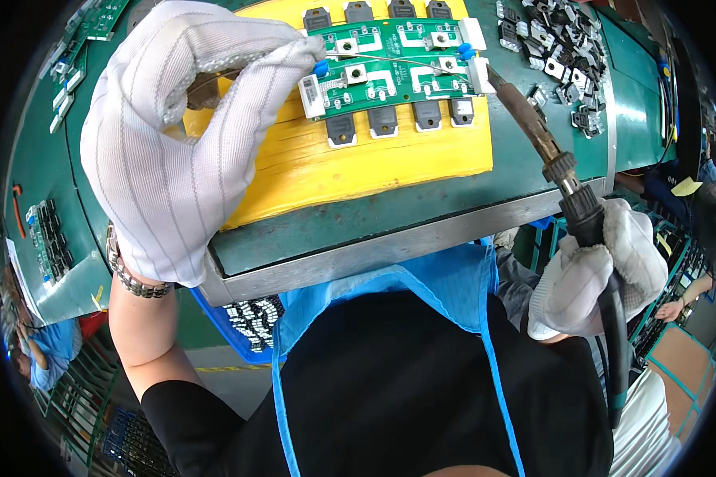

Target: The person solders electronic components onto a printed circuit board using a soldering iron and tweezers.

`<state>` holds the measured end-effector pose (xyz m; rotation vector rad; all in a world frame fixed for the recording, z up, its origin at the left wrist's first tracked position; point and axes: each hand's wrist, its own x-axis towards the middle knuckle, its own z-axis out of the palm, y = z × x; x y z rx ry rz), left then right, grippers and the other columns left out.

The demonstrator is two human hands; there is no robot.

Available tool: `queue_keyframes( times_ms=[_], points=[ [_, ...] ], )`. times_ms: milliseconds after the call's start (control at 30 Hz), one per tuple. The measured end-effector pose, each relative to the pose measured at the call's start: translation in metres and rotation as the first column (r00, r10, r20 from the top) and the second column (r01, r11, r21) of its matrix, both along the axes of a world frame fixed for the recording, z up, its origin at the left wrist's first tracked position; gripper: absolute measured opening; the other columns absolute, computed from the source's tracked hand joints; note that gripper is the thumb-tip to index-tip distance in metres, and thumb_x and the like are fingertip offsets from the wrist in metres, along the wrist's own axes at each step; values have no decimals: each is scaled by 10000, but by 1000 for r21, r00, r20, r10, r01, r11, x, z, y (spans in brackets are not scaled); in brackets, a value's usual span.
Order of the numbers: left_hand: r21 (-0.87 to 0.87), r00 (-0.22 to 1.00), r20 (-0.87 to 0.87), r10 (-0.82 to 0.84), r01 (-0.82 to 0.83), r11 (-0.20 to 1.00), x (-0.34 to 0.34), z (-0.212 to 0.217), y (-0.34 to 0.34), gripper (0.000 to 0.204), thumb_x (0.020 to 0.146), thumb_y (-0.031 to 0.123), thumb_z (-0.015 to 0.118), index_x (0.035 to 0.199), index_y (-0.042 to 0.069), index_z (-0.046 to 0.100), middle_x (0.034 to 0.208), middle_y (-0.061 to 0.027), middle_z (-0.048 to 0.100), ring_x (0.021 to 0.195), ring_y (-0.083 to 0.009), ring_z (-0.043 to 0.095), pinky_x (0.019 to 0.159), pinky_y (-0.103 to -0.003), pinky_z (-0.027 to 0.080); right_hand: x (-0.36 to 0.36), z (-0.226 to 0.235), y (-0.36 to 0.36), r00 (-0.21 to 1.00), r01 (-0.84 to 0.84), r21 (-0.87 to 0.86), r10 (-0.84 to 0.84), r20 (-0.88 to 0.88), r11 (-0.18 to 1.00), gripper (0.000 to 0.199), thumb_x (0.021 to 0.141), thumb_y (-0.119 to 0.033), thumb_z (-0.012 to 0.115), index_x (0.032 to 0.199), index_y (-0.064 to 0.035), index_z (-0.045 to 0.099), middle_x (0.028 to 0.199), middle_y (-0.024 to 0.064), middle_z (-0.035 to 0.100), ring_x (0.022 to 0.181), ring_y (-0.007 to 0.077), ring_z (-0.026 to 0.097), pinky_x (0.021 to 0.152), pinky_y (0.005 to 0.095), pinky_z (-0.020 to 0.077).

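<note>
Left hand (171, 135) pinches solder wire (398, 60); right hand (605, 270) grips soldering iron (582, 211), tip at right end of circuit board (406, 90) on yellow block (358, 171). Eight black transistors (383, 121) are placed; joints completed or outstanding cannot be determined.

A green-topped table (326, 245) with a metal edge strip (410, 236) fills the upper part of the room, its surface curving toward the left and right rims of the view. Bright light leaves pale reflections on the tabletop at far left and upper right. Below the table, grey floor (223, 391) shows, crossed by a yellow line (229, 369). Green barred racks (73, 401) stand at lower left. At lower right are tan panels (680, 370) with green borders. The outermost surroundings fade into black.
</note>
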<state>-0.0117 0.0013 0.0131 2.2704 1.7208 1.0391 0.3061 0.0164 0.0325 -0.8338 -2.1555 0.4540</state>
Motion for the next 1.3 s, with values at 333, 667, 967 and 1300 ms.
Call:
queue_keyframes(
  times_ms=[333,667,967,1300],
  points=[
    [160,991,102,-88,71,984,7,-12,0,127,847,29,738,974,23,748,956,-87,727,885,-208,661,805,-305,519,-13,-5,-6,997,-66,10,66,46,998,272,885,-87,641,1115,53,610,735,145,576,589,157,504,576,290,411],
    [83,992,-56,-115,119,989,6,-4,3,150,833,16,755,983,19,741,954,-90,728,866,-214,669,788,-304,529,-16,1,-7,993,-61,46,56,103,997,313,859,-80,657,1142,48,609,782,171,612,613,155,493,591,312,422],
    [61,983,-131,-128,136,989,7,-11,6,146,832,13,754,978,20,741,940,-86,731,877,-210,673,796,-304,535,-16,-7,-10,1000,-13,56,12,10,998,291,863,-82,653,1114,58,607,761,166,596,607,163,496,576,314,418],
    [72,987,-93,-129,136,988,3,-6,3,149,834,7,751,982,20,740,963,-82,739,895,-209,674,821,-314,535,-14,-6,-11,1000,8,60,-7,-15,998,269,866,-84,648,1084,69,605,738,161,579,600,172,500,560,316,414]
  ],
)
